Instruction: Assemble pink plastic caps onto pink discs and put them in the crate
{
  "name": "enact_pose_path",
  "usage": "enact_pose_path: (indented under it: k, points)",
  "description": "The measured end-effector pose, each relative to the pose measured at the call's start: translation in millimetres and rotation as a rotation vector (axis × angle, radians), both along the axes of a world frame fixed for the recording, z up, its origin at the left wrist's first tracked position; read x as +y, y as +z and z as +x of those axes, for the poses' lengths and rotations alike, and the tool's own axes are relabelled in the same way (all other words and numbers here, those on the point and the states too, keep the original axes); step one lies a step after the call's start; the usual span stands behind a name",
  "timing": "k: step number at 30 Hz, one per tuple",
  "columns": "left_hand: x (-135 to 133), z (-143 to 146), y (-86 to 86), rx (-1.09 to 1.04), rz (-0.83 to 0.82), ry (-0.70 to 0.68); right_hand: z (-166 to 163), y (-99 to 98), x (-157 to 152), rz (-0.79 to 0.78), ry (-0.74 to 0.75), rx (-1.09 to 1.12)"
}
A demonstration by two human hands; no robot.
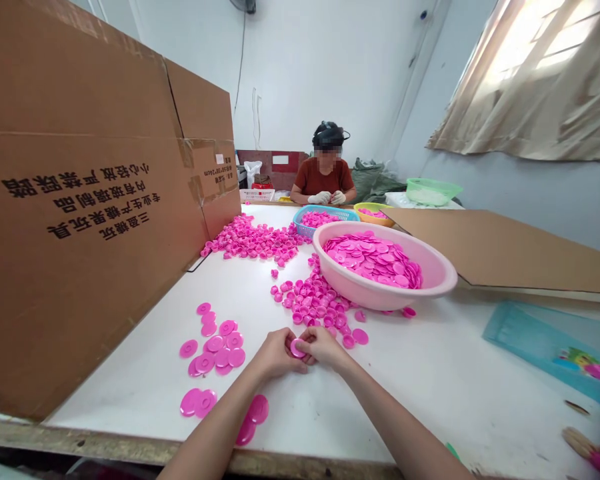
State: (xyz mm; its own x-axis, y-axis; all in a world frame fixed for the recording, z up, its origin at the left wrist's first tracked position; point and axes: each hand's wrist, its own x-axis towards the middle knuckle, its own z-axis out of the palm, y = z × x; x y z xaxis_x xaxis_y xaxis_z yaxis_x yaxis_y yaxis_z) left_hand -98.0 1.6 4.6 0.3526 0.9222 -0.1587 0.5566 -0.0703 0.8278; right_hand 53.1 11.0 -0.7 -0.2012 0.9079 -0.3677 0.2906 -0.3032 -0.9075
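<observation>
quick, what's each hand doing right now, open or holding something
Left hand: closed, fingers curled around a pink disc.
Right hand: closed, fingers on the same pink disc, meeting the left.

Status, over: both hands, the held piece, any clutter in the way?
Left hand and right hand gripping one pink disc. Nearest clutter: small pink cups heaped just beyond. Pale pink basin farther off, to the right.

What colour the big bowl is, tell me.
The bowl is pale pink, seen in the head view.
</observation>
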Motion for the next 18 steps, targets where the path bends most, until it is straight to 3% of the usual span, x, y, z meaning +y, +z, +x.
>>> enact_pose_path:
  k: [3,5,12,18]
  points:
    - [8.2,-7.7,2.8,-0.166,-0.199,0.020,0.4,0.3,-2.3,0.049,0.000,-0.043]
    - [12.2,-5.4,2.9,-0.162,-0.197,0.116,0.0,-0.7,-4.1,0.103,-0.010,-0.058]
    - [11.6,31.1,2.6,0.376,0.312,0.298,3.8,-1.7,-7.9,0.028,-0.026,0.175]
    - [11.8,43.5,0.6,0.572,0.372,0.324,18.3,0.5,-5.7,-0.101,0.074,0.308]
